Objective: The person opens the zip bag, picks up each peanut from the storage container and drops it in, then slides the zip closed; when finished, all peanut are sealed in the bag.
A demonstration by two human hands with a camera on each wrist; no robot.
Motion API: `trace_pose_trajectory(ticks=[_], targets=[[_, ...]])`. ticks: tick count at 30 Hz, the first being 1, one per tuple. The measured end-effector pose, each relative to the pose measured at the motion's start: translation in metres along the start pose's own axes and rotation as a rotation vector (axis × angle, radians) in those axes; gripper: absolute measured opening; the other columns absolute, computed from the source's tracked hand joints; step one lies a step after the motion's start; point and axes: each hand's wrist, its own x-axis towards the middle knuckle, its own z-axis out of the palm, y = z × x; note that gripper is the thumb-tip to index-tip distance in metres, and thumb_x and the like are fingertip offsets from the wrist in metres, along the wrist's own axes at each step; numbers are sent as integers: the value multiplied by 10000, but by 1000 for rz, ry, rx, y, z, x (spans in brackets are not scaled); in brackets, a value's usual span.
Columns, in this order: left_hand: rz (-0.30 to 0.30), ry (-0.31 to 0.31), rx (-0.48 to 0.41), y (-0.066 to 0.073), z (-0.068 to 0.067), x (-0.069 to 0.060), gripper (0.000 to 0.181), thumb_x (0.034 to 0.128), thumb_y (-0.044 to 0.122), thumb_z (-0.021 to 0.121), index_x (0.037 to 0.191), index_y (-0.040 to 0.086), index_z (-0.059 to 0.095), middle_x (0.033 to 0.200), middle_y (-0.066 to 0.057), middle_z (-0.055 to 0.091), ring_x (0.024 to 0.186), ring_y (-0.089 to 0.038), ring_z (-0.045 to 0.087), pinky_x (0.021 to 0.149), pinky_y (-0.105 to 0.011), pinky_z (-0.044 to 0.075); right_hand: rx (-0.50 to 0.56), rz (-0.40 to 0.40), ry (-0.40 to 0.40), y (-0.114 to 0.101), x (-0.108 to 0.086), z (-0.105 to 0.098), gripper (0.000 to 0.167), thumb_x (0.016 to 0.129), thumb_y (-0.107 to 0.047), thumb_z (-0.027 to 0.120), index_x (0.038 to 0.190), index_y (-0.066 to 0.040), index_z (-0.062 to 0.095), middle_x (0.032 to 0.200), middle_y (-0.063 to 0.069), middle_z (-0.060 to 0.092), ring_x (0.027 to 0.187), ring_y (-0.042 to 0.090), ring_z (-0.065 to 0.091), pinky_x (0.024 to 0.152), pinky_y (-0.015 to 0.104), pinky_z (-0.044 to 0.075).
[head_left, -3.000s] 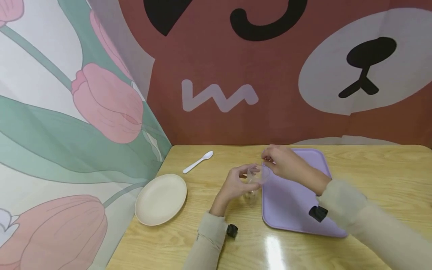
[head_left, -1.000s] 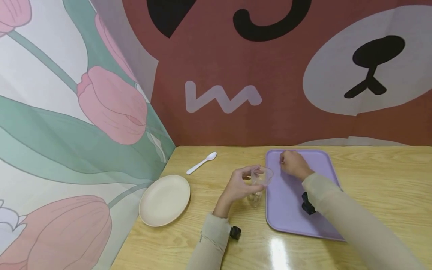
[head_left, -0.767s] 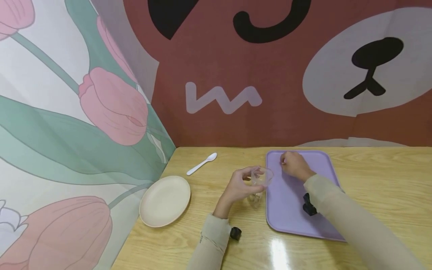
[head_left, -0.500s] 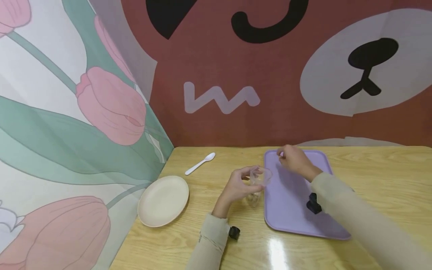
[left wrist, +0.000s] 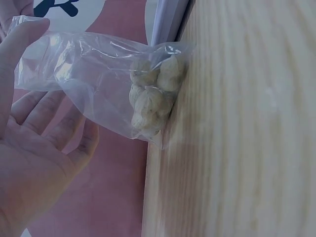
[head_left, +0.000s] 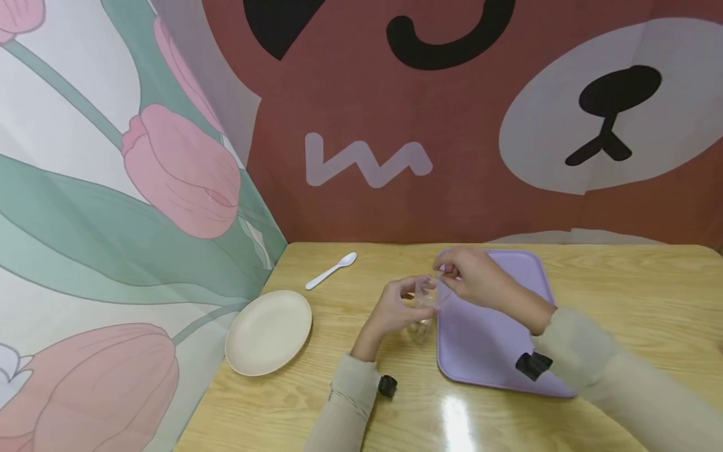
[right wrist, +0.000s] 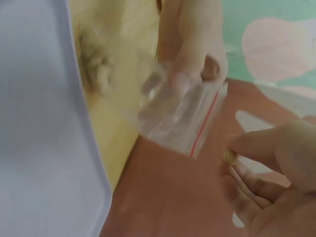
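Note:
My left hand (head_left: 392,307) holds a clear plastic zip bag (left wrist: 94,64) by its upper part, thumb and fingers around the opening. Several pale tan, ridged, nut-like pieces (left wrist: 150,101) lie in the bottom of the bag, which rests on the wooden table just left of the tray. In the right wrist view, a red strip runs along the bag's mouth. Beside that mouth, my right hand (head_left: 480,279) pinches one small tan piece (right wrist: 229,156) between thumb and fingertips, apart from the bag in that view.
A lilac tray (head_left: 491,345) lies under my right forearm. To the left on the table (head_left: 339,339) is a round cream plate (head_left: 268,333), with a white plastic spoon (head_left: 331,271) behind it. Printed cloth walls border the table at the back and left.
Over the last second, my right hand has moved left from above the tray's back-left part to the bag's mouth. My left hand has stayed in place with the bag.

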Motion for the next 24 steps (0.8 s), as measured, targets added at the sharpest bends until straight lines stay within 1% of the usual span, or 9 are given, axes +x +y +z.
trace_pose_trajectory(ticks=[5,9,12,15,20,22,24], targets=[[-2,-6,-8,0,-2,-1,555,798,200,818,1318,113,644,1168,-11,706,1039,-112,630,892,-375,500,34,-14,-47,-8,0,11,184,826,56,731,975,-46,763,761,-36,618,664,91,543,580,279,482],[-1,-6,-2,1,-2,-2,508,801,202,817,1280,123,668,1132,47,709,1009,-82,632,894,-401,507,50,-13,-64,-10,0,17,204,830,43,732,996,-69,770,755,-55,607,655,77,520,569,268,464],[1,-7,7,0,-1,-1,490,803,195,814,1267,123,673,1120,54,710,1005,-71,629,898,-428,508,55,-13,-66,-10,-1,19,192,840,31,729,1000,-66,768,762,-47,609,660,77,520,570,268,463],[5,-5,15,-1,-1,-1,491,802,199,814,1267,127,674,1110,60,700,1000,-68,619,900,-457,507,71,-11,-65,-11,-1,19,187,850,12,740,1028,-41,764,776,-38,626,663,75,540,567,262,474],[8,-9,20,0,-3,-1,469,813,222,808,1258,153,677,1090,63,689,986,-70,608,902,-471,502,95,-6,-65,-14,-1,18,196,871,-30,746,1067,-15,753,806,-39,644,682,66,572,577,250,490],[6,-11,18,1,-3,-2,485,817,228,806,1276,155,668,1095,58,694,991,-73,611,904,-473,499,99,1,-56,-15,-2,17,172,882,-61,746,1051,-29,756,801,-50,634,682,72,569,579,258,488],[4,-12,19,2,-4,-2,524,819,234,802,1311,141,647,1127,56,695,1015,-74,611,906,-462,498,85,13,-31,-17,-4,16,98,879,-115,762,965,-69,751,785,-69,613,687,91,562,597,274,480]])
